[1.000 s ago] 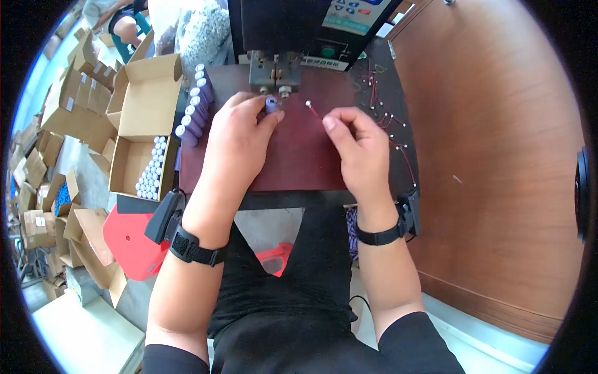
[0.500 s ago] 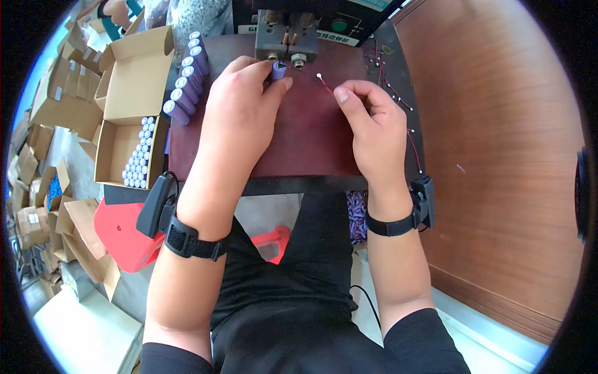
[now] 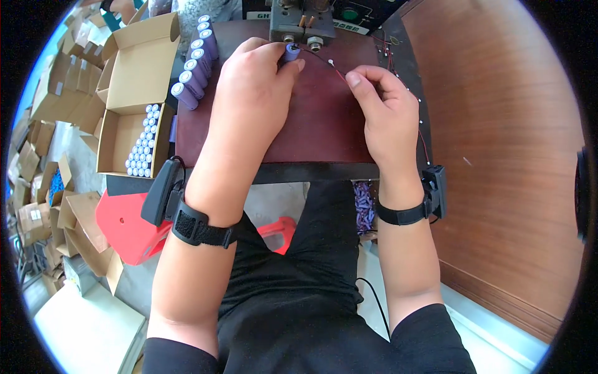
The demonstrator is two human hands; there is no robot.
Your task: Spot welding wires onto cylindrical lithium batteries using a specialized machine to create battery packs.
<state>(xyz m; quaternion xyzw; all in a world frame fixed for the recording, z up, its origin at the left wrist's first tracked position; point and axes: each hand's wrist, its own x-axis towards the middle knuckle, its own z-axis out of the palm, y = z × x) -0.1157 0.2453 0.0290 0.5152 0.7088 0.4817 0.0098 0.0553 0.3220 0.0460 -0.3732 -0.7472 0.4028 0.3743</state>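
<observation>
My left hand [image 3: 252, 90] grips a purple cylindrical battery cell [image 3: 291, 54] between thumb and fingers. The cell's end is just under the metal head [image 3: 302, 25] of a bench machine that looks like a spot welder. A thin dark lead runs from near the cell's top toward the right. My right hand [image 3: 389, 115], thumb and forefinger pinched together, holds a thin red wire [image 3: 339, 74]. The wire's small white end [image 3: 331, 62] sticks out to the upper left, below and right of the machine head. Whether the cell touches the machine is hard to see.
Several purple cells [image 3: 194, 84] stand in a row on the dark red mat [image 3: 330, 128], left of my left hand. An open cardboard box [image 3: 118, 146] holds more cells. Loose wires [image 3: 425, 140] lie along the right edge, beside a wooden panel [image 3: 498, 162]. A red stool [image 3: 128, 227] is below left.
The whole view has shifted, so the bench and both hands sit slightly higher and farther right. Against the machine, the cell and the red wire have hardly moved; both grips are the same.
</observation>
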